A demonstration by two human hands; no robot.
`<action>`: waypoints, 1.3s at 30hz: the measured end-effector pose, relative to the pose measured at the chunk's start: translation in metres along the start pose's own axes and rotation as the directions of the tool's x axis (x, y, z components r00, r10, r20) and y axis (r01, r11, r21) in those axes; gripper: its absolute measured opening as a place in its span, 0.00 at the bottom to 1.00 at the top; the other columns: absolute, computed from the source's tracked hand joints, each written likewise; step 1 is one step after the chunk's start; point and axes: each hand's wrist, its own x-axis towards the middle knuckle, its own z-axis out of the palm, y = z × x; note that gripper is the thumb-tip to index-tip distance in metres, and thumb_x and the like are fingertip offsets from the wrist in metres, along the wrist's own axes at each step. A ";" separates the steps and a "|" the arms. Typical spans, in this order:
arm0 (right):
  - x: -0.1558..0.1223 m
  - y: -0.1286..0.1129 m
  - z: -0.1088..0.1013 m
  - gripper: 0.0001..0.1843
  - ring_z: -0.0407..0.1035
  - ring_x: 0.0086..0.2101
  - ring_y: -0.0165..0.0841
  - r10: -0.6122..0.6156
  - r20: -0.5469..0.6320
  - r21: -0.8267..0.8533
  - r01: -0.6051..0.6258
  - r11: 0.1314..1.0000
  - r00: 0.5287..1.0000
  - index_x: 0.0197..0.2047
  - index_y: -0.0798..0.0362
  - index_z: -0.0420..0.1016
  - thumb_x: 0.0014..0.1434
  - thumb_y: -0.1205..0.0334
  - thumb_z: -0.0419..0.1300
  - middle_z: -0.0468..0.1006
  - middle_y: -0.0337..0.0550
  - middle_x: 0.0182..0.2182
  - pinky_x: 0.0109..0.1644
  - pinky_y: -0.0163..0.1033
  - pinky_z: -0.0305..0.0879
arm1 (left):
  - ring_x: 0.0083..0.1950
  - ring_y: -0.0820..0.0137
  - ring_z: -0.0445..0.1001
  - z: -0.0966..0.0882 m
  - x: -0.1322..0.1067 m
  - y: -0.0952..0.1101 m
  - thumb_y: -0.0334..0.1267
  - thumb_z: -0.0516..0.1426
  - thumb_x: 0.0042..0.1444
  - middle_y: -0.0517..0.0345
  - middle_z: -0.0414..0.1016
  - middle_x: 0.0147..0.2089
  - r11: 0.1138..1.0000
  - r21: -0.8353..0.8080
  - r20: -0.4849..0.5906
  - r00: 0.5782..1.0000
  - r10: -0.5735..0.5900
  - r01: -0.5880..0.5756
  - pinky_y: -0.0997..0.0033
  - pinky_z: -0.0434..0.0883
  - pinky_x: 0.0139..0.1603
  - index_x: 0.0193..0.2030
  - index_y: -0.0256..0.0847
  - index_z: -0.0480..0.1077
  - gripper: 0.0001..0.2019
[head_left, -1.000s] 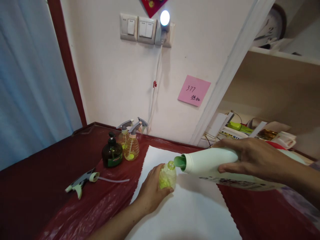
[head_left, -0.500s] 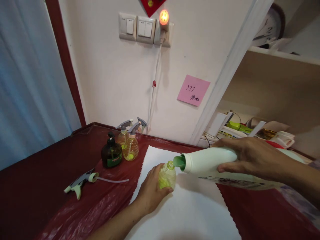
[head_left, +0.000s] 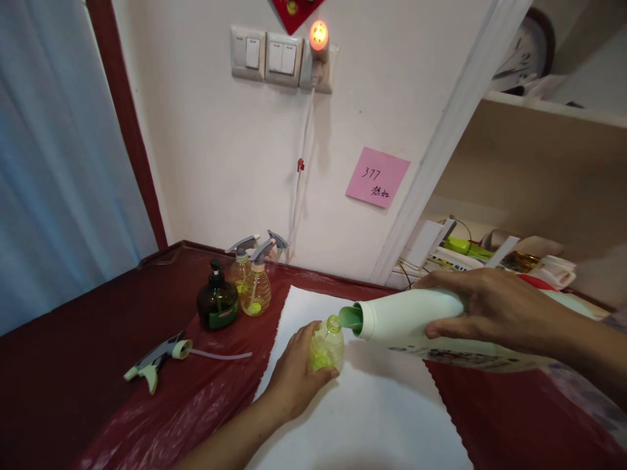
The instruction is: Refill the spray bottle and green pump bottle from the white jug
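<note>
Left hand (head_left: 294, 372): wrapping round small bottle (head_left: 327, 343), fingers clamped on its side, keeping it upright on white sheet (head_left: 372, 418).
Right hand (head_left: 490, 307): gripping big white bottle (head_left: 416, 323) from above, fingers closed over its body, holding it tipped almost level.
Big white bottle: pointing left, green spout (head_left: 351, 318) hanging just over the small bottle's open neck; touching or not, cannot tell.
Small bottle: clear, standing near the sheet's far left part, showing yellow-green inside.
White sheet: lying on red cover (head_left: 147, 405) over the table.
Loose sprayer (head_left: 154, 358): lying flat on the cover, left of the sheet, tube pointing right.
Dark pump bottle (head_left: 217, 303): standing behind the sprayer.
Two spray bottles (head_left: 255, 287): standing just beside the pump bottle, near the wall.
Pink note (head_left: 377, 177): sticking to the wall.
Night light (head_left: 318, 36): glowing orange by the switches.
</note>
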 end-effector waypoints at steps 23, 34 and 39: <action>0.001 -0.009 -0.007 0.22 0.74 0.39 0.42 0.038 0.074 0.018 -0.039 0.999 0.997 0.49 0.40 0.75 0.55 0.41 0.64 0.82 0.38 0.40 0.39 0.45 0.63 | 0.69 0.58 0.60 0.001 0.000 -0.003 0.36 0.65 0.48 0.46 0.63 0.68 1.000 -0.014 0.001 1.000 0.010 -0.010 0.61 0.56 0.70 0.67 0.41 0.57 0.39; 0.003 -0.010 -0.007 0.22 0.74 0.39 0.43 0.034 0.069 0.019 -0.035 0.999 0.997 0.50 0.40 0.75 0.55 0.41 0.64 0.83 0.39 0.40 0.38 0.44 0.63 | 0.68 0.54 0.62 0.000 -0.001 -0.001 0.38 0.65 0.47 0.46 0.65 0.67 1.000 -0.011 -0.011 1.000 0.005 -0.005 0.57 0.58 0.69 0.67 0.43 0.59 0.39; 0.002 -0.010 -0.007 0.22 0.74 0.39 0.43 0.040 0.070 0.011 -0.041 0.999 0.997 0.50 0.39 0.75 0.54 0.40 0.64 0.83 0.39 0.40 0.39 0.45 0.63 | 0.68 0.53 0.62 0.001 -0.001 -0.004 0.38 0.65 0.46 0.47 0.65 0.67 1.000 -0.021 -0.017 1.000 0.017 -0.017 0.58 0.59 0.68 0.67 0.44 0.60 0.39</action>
